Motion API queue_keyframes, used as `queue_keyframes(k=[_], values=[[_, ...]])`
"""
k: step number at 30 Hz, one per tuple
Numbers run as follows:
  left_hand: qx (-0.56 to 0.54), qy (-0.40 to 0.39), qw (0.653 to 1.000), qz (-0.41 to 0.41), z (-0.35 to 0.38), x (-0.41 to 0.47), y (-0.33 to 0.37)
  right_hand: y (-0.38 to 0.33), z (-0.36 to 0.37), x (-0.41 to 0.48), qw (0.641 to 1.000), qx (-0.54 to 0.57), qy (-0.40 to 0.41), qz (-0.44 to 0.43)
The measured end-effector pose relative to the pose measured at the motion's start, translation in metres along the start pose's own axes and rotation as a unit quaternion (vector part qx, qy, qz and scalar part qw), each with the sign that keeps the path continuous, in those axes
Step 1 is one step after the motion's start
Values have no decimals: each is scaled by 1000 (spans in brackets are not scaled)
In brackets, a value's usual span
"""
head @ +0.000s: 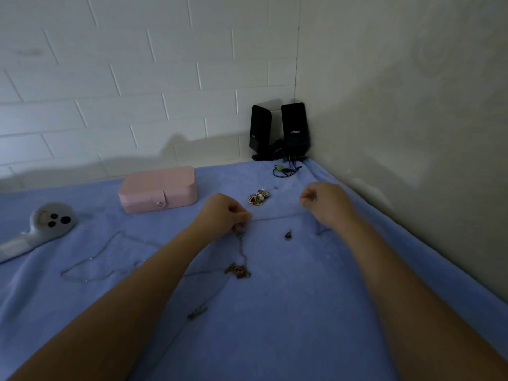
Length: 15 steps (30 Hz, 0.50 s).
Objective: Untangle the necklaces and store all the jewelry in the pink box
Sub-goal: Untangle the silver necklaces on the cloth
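The blue cloth (302, 312) was spread over the whole surface, plush and dimly lit; small pieces could be lost in its pile if anything were dropped. The pink box (158, 189) was set near the far edge, left of centre, with its lid closed and its snap (159, 204) fastened; nothing had been stored yet, and a hand would have to be freed to open it.

The left hand (225, 213) was held mid-surface with its fingers curled, a thin chain (275, 217) pinched at the fingertips. The right hand (325, 202) was held towards the right edge, fingers likewise curled and, as far as could be judged, pinching the same chain, which was drawn almost taut between the two; a harder pull could snap so fine a chain.

A silver chain (90, 266) was laid in loose loops towards the left edge, partly hidden beneath the left forearm; it could be dragged and re-snarled if that arm were shifted. A gold tangle (237, 270) was seen below the left hand, joined to it by a strand; tension from above would likely tighten the knot rather than loosen it.

A heap of small pieces (258, 198) was left between the hands, towards the far edge; a pendant (287, 235) was seen just under the stretched chain, and whether it was threaded on could not be told; it might slip off an open end.
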<state>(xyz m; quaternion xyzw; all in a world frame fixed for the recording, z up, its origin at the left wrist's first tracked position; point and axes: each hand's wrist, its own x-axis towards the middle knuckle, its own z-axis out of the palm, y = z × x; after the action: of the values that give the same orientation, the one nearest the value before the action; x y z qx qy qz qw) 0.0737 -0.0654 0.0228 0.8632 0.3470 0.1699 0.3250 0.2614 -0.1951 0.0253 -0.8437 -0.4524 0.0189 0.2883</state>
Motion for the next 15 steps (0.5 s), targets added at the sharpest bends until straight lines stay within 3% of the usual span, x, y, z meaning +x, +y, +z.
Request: queue_keyframes(k=[2,4,6,9,13,15], values=[[49,44,998,14,-4,-10,-1,-22,-1,-10,998,18,-47,-43],[86,76,993,35,-5,-29,-1,-53,1,-30,980,50,-186,-50],[106,92,989,49,2,-56,-3,-79,11,-50,954,-6,-297,-37],[113,71,990,52,17,-95,-13,-93,29,-59,950,-62,-297,-68],[186,8,982,5,29,-106,-27,-89,32,-56,941,101,-317,-60],[194,-9,981,-13,31,-106,-26,-85,30,-53,886,297,-356,6]])
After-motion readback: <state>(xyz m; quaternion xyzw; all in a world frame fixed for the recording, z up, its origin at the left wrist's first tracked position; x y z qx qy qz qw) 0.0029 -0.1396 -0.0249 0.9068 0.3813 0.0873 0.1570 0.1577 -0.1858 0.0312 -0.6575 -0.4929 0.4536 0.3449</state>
